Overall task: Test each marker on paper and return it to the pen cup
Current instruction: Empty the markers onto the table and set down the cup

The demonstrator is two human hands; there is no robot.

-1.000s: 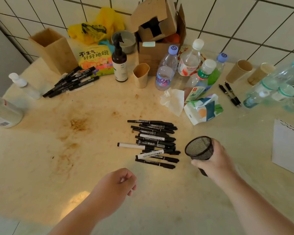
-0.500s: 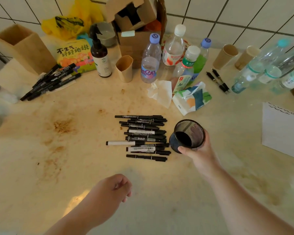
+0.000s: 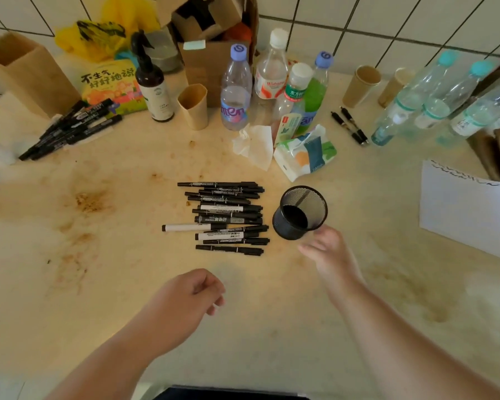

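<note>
Two hands reach out over the yellowish, stained counter (image 3: 70,284). The left hand (image 3: 182,298) is nearest, curled loosely with nothing in it, hanging above a bare part of the counter. The right hand (image 3: 326,255) is a little farther out, fingers spread and holding nothing, its fingertips right by the bottom edge of the black mesh pen cup (image 3: 300,213); it is blurry, so I cannot tell if they touch. The pen cup stands a bit tilted, and it looks empty inside. Just left of it lies a pile of black markers (image 3: 225,216), all on their sides. A sheet of white paper (image 3: 468,209) with wavy black lines along its top lies to the right. Farther back sit a crumpled tissue (image 3: 254,145), a tissue pack (image 3: 305,155), plastic bottles (image 3: 236,90), paper cups (image 3: 361,85), and another bunch of black markers (image 3: 72,128) at the far left.
</note>
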